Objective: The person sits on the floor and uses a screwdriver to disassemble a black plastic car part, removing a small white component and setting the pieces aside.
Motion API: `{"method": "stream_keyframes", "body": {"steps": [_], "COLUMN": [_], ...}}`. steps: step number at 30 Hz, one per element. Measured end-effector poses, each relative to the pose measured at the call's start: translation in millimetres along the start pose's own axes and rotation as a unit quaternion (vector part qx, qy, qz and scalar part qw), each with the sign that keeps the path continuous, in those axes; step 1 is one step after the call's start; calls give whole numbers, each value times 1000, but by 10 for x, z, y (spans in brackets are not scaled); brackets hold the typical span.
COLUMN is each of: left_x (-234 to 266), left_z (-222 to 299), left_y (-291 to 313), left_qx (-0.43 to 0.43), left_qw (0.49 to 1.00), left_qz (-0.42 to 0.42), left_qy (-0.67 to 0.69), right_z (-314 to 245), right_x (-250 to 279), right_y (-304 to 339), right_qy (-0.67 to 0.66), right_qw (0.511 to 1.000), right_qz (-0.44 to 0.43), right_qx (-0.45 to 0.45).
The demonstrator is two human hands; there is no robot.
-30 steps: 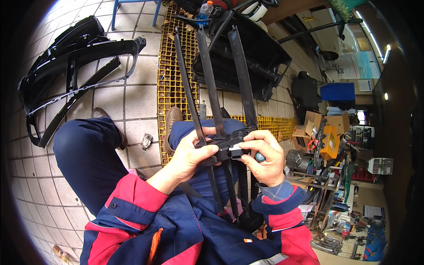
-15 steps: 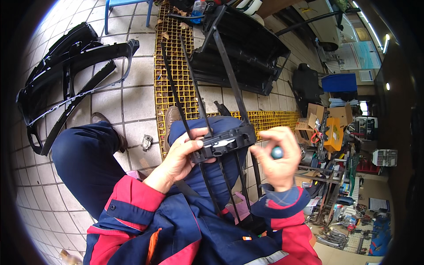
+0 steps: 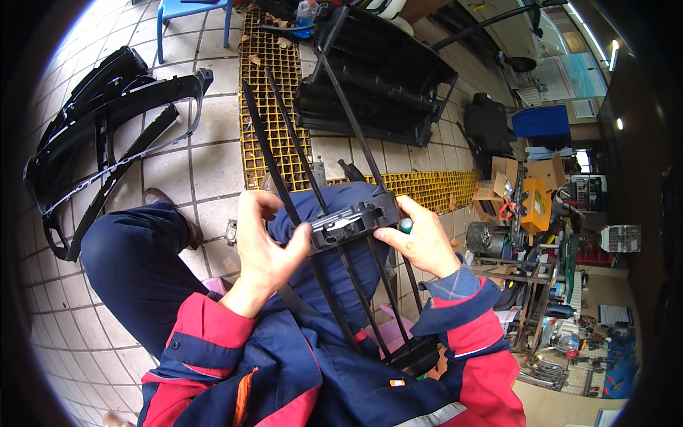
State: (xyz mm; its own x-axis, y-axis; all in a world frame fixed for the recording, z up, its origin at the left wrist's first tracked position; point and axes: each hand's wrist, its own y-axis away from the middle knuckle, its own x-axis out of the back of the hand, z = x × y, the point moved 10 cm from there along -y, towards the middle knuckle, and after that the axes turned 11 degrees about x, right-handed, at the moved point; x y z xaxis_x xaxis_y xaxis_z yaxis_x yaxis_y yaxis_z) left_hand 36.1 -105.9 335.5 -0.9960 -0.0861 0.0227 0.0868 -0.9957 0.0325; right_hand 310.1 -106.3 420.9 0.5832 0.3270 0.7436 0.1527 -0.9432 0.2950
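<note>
A black plastic slatted frame [image 3: 339, 266], like a car grille part, lies slanted across my right thigh, its long bars running from my lap toward the floor grating. Across its middle sits a black housing [image 3: 350, 225] with a pale insert. My right hand [image 3: 425, 243] pinches the housing's right end, thumb in front and fingers behind. The rounded green end of a tool handle [image 3: 406, 225] shows within that hand; the rest is hidden. My left hand [image 3: 265, 249] is at the housing's left end, fingers spread and curved, with the thumb tip against its edge.
Black bumper-like parts [image 3: 114, 142] lie on the tiles at left. A large black panel [image 3: 377, 78] rests beyond the yellow grating [image 3: 274, 128]. A blue stool [image 3: 192, 10] stands far left. Cardboard boxes [image 3: 504, 178] and a cluttered tool rack [image 3: 530, 285] are at right.
My right hand has moved left onto the housing's right end. My left hand has loosened from the housing and shifted left, fingers spreading. The view has shifted slightly.
</note>
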Motion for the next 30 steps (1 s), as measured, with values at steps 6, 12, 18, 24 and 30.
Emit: {"method": "stream_keyframes", "body": {"steps": [6,12,18,24,30], "left_x": [-313,-260,-214,-244,-250], "left_z": [459,469,540,650,702], "left_y": [180,236,234,260,262], "left_qx": [-155,-183,-221,-257,-268], "left_qw": [972,972,969,961,957], "left_qz": [-118,-75,-38,-45,-55], "left_qy": [-130,-128,-102,-96,-95], "right_z": [-90,-101,-120,-117,-46], "right_x": [-40,-85,-78,-87,-99], "right_y": [-19,-17,-7,-32,-34], "right_qy": [7,-16,7,9,5], "right_qw": [1000,999,999,999,998], "right_qz": [8,9,11,24,29], "right_qx": [19,26,31,48,60]}}
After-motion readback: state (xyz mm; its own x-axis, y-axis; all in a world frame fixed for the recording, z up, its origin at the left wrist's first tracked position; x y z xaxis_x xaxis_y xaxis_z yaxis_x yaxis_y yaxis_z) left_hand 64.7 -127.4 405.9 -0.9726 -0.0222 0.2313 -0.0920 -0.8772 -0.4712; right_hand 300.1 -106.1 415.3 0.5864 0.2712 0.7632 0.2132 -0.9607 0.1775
